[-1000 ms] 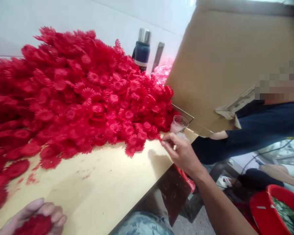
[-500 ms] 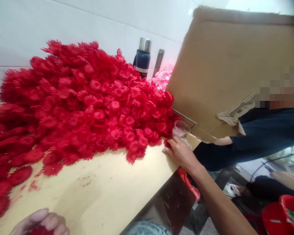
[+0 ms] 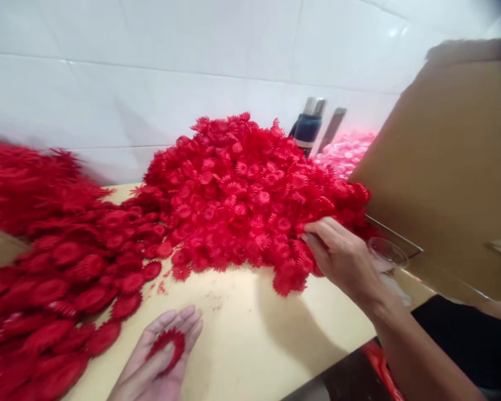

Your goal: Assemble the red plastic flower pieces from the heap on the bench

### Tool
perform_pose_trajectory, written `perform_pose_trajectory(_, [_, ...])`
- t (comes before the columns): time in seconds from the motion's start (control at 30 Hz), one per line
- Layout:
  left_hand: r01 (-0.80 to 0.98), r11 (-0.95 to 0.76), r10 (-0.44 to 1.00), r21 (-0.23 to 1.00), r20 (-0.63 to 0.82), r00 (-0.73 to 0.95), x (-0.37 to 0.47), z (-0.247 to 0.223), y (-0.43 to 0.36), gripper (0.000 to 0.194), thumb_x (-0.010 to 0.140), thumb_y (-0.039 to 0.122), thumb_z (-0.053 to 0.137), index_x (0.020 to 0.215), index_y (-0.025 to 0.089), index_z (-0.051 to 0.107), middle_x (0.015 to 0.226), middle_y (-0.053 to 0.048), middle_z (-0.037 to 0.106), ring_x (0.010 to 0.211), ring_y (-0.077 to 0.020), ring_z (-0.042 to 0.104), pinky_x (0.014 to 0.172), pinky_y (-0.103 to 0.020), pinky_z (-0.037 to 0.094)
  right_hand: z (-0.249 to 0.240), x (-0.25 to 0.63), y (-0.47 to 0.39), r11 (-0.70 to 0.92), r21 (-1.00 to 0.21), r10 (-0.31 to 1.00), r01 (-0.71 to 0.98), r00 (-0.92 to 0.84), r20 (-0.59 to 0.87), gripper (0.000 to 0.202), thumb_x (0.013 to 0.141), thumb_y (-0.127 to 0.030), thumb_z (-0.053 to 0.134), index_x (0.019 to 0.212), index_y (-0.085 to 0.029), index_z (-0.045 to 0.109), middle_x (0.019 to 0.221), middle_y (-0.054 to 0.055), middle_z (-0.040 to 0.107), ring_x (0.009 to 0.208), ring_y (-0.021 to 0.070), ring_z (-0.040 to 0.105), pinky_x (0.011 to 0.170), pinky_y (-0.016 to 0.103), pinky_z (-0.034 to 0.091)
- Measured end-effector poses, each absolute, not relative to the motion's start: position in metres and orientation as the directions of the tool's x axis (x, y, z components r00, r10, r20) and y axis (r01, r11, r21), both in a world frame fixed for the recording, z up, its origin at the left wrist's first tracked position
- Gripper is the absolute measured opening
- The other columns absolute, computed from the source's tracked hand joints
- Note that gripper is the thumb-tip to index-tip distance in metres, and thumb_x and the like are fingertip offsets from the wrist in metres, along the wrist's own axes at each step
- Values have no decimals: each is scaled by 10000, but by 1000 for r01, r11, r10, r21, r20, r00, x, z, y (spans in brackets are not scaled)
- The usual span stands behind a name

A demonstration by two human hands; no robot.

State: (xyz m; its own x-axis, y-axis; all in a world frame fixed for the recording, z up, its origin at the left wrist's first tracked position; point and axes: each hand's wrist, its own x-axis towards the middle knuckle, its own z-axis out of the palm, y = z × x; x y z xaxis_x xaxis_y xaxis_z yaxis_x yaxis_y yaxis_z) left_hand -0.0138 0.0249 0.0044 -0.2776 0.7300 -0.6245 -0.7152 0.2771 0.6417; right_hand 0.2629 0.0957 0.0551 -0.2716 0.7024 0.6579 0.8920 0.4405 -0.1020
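Note:
In my left hand point(image 3: 154, 362), at the bottom of the head view, a round red artificial flower piece point(image 3: 177, 356) with a fringed rim is held, the thumb pressed over it. My right hand point(image 3: 346, 259) is at the right front of a tall heap of small red artificial flower pieces point(image 3: 237, 206). Its thumb and fingers are pinched together in front of the heap; what is between them, if anything, blends into the red behind. Just right of this hand stands a clear plastic cup point(image 3: 387, 253), partly hidden by the wrist.
Larger red flower discs point(image 3: 67, 289) are piled on the left of the pale tabletop point(image 3: 229, 340). A dark blue flask point(image 3: 307, 131) and pink pieces point(image 3: 346, 153) are at the back by the tiled wall. A big cardboard sheet point(image 3: 446, 178) stands at the right. A dark sleeve shows below it.
The view has swung left. My right hand has moved from beside the cup to the heap's front. My left hand has come further into view with its red flower piece.

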Motion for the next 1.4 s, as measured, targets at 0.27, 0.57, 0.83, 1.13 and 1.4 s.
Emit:
perform_pose_trajectory(0.27, [-657,288,888,697,-451,-89,5,9,20,136,642,36,650,747,121,632,696,-44,665,877,-265,661,783,-384,552,49,208,173,525,93,730,846,-503,463,185,845,-198,485,825,-145,661,810,77,597,777,191,546,726,316,430])
perform_pose_trajectory(0.57, [-647,301,922,700,-386,11,2,1,10,281,745,66,558,1012,151,545,862,-89,702,800,-187,669,759,-295,518,40,219,110,654,-80,631,753,-483,607,195,874,-249,485,839,-169,659,827,62,644,750,154,603,647,262,482])
perform_pose_trajectory(0.83, [-523,367,901,769,-434,-7,10,-2,7,117,697,85,624,812,107,614,757,-66,700,657,-183,675,611,-264,534,6,219,52,644,-229,683,730,-413,602,117,848,-174,527,915,-189,622,821,45,649,754,142,616,664,249,500])
perform_pose_trajectory(1.13, [-412,355,912,839,-407,-45,19,-1,7,224,637,122,688,848,107,614,714,-62,704,610,-175,669,615,-274,545,-6,215,35,612,-361,739,704,-347,577,145,846,-143,517,937,-172,625,824,56,651,762,143,620,686,258,514])
perform_pose_trajectory(1.4, [-294,329,936,898,-352,-27,25,-4,6,124,676,194,670,748,122,599,561,-6,636,453,-148,615,456,-251,521,-11,201,24,623,-483,772,615,-387,504,175,853,-135,498,978,-155,619,874,79,650,815,160,607,720,286,503])
